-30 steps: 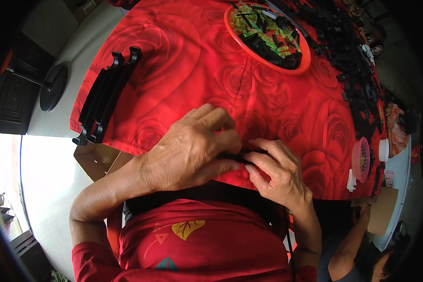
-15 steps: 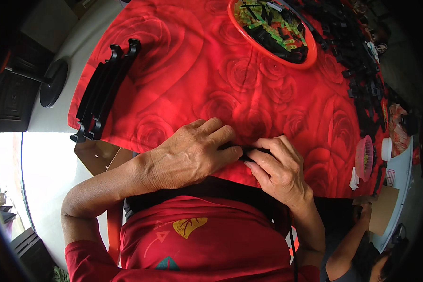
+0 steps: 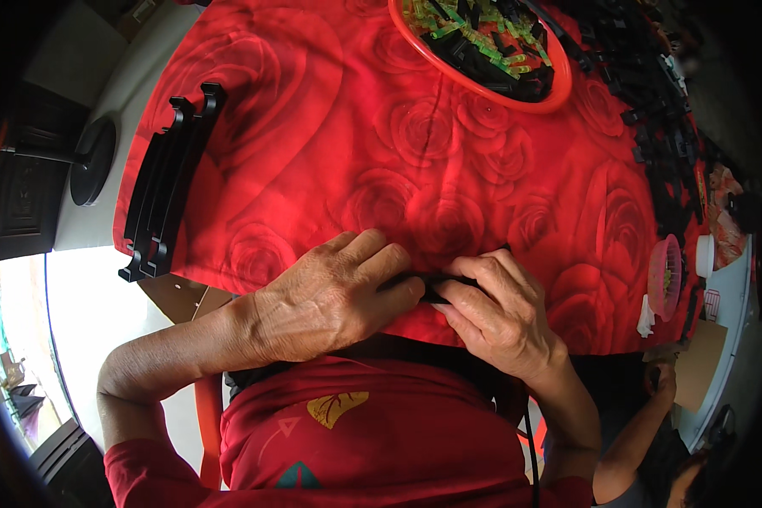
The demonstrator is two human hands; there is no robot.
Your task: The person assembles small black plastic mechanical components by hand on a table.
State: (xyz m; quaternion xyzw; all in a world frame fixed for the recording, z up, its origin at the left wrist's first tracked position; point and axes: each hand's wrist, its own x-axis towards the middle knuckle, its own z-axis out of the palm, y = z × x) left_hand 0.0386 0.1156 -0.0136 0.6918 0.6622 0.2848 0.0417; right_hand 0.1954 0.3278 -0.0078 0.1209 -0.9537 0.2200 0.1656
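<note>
My left hand (image 3: 334, 288) and my right hand (image 3: 499, 313) meet over the near edge of the table, both with bent fingers closed on one black plastic piece (image 3: 433, 288). Only a short dark stretch of it shows between the fingertips; the fingers cover the rest, so its full shape is hidden. Farther left on the cloth, apart from my hands, a few long black plastic bars (image 3: 178, 182) with hooked ends lie side by side.
A red rose-patterned cloth (image 3: 313, 152) covers the table. At the far side stands an orange-red basin (image 3: 406, 38) of yellow-green tubes and black pieces. Many black parts (image 3: 665, 157) pile up along the right, near a pink basket (image 3: 665, 275). A co-worker's arm (image 3: 639, 432) is at lower right.
The view has shifted slightly. My fingertips are a little farther apart, and more of the black piece shows between them. Both hands keep their hold.
</note>
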